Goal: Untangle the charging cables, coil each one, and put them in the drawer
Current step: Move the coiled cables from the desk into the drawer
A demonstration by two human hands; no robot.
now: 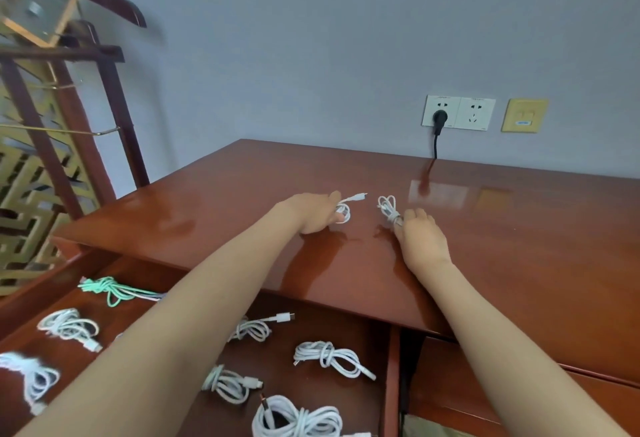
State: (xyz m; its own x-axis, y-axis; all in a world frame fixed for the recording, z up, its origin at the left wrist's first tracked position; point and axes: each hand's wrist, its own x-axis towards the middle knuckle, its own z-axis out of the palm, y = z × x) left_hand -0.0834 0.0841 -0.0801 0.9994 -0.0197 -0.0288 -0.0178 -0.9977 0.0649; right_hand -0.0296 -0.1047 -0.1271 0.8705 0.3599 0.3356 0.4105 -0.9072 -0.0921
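Two small coiled white cables lie on the glossy red-brown desk top (519, 229). My left hand (317, 213) grips the left coil (344, 210), whose plug end sticks out to the right. My right hand (420, 236) pinches the lower end of the right coil (389, 208). Below the desk edge the drawer (391, 367) stands pulled out. Inside it lie several coiled white cables (329, 357) and one mint-green coil (110, 289). My left forearm crosses over the drawer and hides part of it.
A black plug (440, 118) sits in the white wall socket behind the desk, its cord dropping to the desk's back edge. A yellow wall plate (524, 120) is to its right. A dark wooden rack (62, 118) with a gold lattice stands at the left.
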